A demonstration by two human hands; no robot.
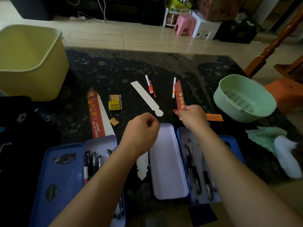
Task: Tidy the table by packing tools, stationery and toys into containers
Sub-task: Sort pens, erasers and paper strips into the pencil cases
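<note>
On the near edge of the dark table (164, 66) two blue tin pencil cases lie open. The left case (65, 177) holds several pens in its tray, partly hidden by the person's left forearm. The right case (170, 161) shows one pale, bare half on its left and a half with black pens (193, 169) on its right.

Just beyond the right case, the right hand (193, 116) pinches the near end of a red bookmark (180, 97) printed with gold characters, holding it off the table with its far end angled away. The left hand (142, 128) hovers over the gap between the cases, fingers curled loosely inward; I cannot tell whether it holds anything.

Farther out lie a white bookmark (146, 97) face down, a white and orange marker (149, 84) with a red pencil touching it, and a second white pen (174, 87) just beside the held bookmark. To the left, a longer red bookmark (95, 115) rests over a white one, near a small yellow packet (115, 103) and a brown eraser (114, 121). A yellow tub (29, 63) stands at far left; a green strainer basket (242, 97) sits at right.
</note>
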